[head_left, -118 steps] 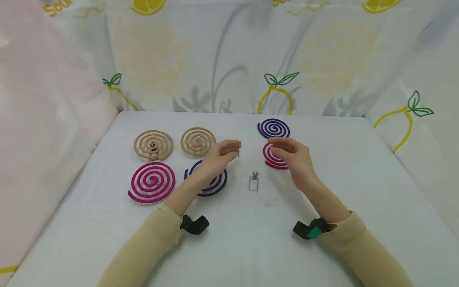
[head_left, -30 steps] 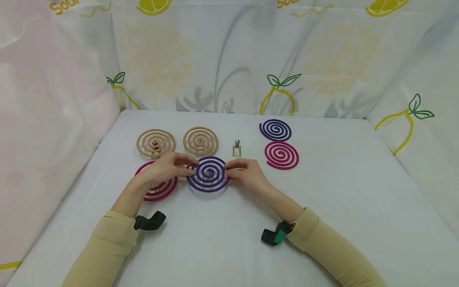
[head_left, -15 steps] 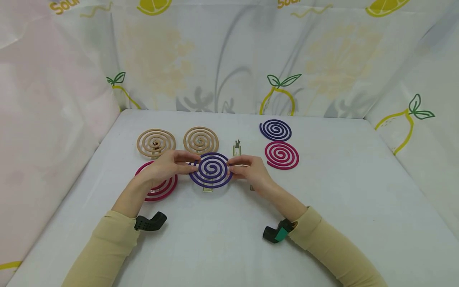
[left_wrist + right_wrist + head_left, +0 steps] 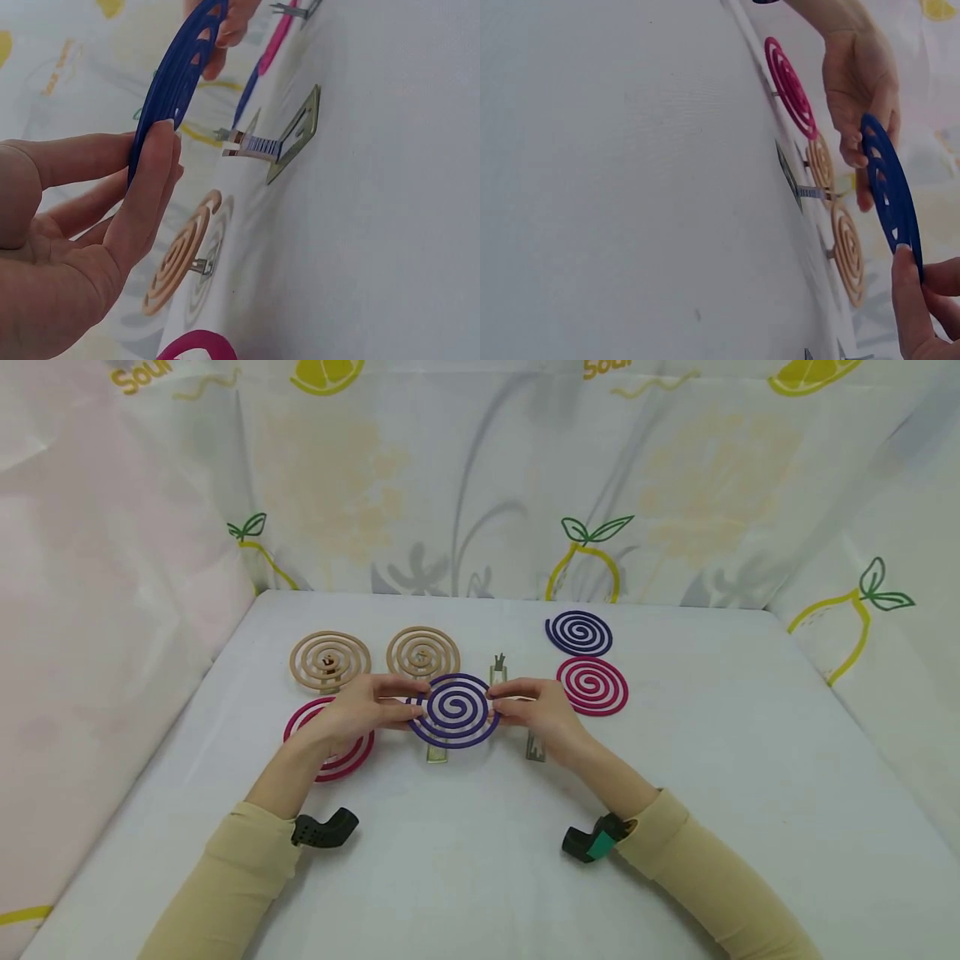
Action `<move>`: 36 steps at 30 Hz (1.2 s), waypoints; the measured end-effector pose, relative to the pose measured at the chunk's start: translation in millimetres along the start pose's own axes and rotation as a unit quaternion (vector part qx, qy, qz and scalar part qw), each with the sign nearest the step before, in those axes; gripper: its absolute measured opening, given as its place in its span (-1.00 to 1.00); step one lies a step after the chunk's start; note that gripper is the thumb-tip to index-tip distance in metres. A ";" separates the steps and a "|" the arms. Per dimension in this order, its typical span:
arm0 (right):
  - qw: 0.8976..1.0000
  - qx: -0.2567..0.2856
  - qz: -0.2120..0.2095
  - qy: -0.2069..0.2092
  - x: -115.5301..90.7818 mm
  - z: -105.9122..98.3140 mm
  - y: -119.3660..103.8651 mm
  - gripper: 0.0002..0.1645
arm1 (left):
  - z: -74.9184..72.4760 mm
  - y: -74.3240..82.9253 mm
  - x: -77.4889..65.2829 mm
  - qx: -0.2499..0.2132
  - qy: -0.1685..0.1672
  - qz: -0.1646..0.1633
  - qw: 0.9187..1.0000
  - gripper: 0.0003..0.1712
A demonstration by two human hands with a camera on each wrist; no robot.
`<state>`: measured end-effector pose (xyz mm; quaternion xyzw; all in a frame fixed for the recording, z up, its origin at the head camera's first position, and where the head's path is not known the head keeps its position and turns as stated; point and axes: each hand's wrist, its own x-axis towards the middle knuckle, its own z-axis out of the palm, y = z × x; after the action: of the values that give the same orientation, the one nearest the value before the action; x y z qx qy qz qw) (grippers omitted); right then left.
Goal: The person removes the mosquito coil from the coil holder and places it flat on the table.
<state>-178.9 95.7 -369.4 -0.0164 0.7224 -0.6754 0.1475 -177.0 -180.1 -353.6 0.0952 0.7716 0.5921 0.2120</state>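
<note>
A: State of the grip?
B: Both hands are clamped on one purple coil [image 4: 453, 708]. The left hand [image 4: 367, 706] pinches its left rim; the right hand [image 4: 543, 710] pinches its right rim.
A: Position of that coil?
B: Raised clear of the table [image 4: 697, 735], somewhat nearer the table's left edge than its right.
A: Directly around it?
B: A metal stand [image 4: 437, 754] shows past the coil's near rim, apart from it. A second stand [image 4: 536, 748] is partly covered by the right hand. A third stand [image 4: 499, 662] sits just behind the coil, toward the far edge.
A: Left side of the table?
B: A pink coil [image 4: 354, 768], part hidden by the left hand, is mounted on a stand. Beyond it, toward the far left corner, are a tan coil [image 4: 330, 661] and, to its right, another tan coil [image 4: 423, 653], both mounted.
A: Right of centre?
B: A spare purple coil [image 4: 579, 632] lies near the far edge, with a spare pink coil [image 4: 592, 686] just in front. Whether they touch, I cannot tell.
</note>
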 end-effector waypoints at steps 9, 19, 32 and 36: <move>1.000 -0.019 -0.003 0.001 -7.8 -20.0 -4.8 -0.68 | 19.1 3.3 8.3 -0.035 -0.004 0.018 0.999 -0.48; 1.000 -0.028 -0.005 0.012 -20.7 -46.8 -3.8 -0.64 | 51.6 11.1 17.8 -0.064 0.002 0.035 0.997 -0.47; 0.999 -0.020 -0.008 0.027 -34.9 -81.3 6.5 -0.58 | 90.0 18.7 31.7 -0.112 0.016 0.041 0.993 -0.44; 0.999 -0.019 -0.006 0.034 -41.6 -89.4 7.5 -0.55 | 100.5 20.6 33.9 -0.122 0.020 0.031 0.992 -0.45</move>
<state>-158.8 192.4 -364.9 -0.0006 0.7397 -0.6625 0.1182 -165.1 -73.0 -362.3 0.0804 0.6947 0.6897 0.1879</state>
